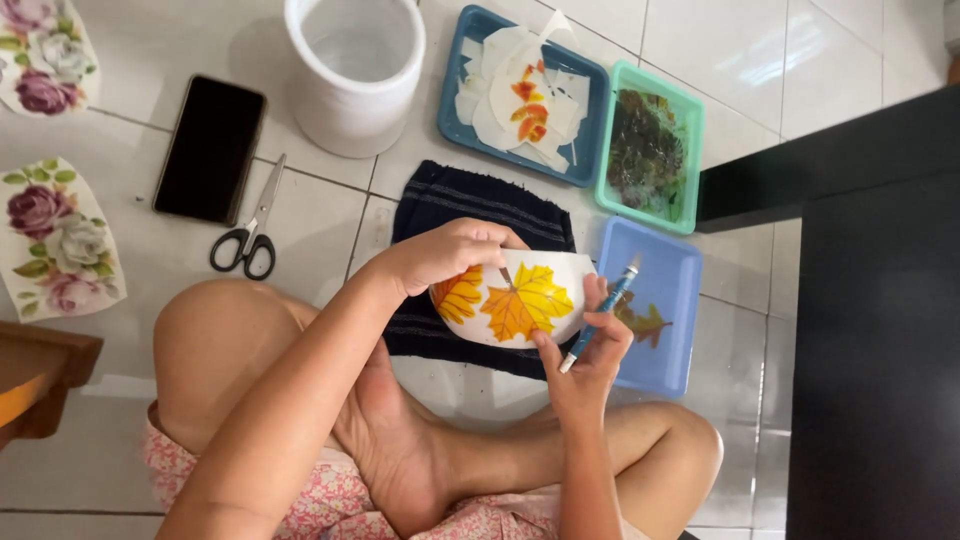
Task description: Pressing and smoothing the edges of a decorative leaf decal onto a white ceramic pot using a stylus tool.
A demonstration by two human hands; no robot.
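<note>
A: Where's our bowl [520, 300]?

B: White bowl with yellow and orange leaf prints, tipped on its side over the dark striped towel [470, 205], just above our crossed legs.

A: Left hand [450, 255]?

B: Closed over the bowl's upper rim, fingers curled, pinching a thin stick-like tool against the yellow leaf. Can't tell what the tool is, too small.

A: Right hand [590, 345]?

B: Clamped on a teal pen-shaped tool [600, 315], tip angled up. Fingertips also touch the bowl's right edge.

A: What's around us?

B: Three trays on the tile floor. Dark blue tray [455, 120] holds white paper scraps and an orange cutout. Green tray [680, 130] has water with something dark soaking. Light blue tray [680, 300], just beside our right hand, has a leaf cutout in it.

A: Left side?

B: White cylindrical container [355, 80], black phone [210, 150], scissors [250, 235] with black handles, two rose-print sheets [55, 240] at the edge. All well apart from the bowl.
</note>
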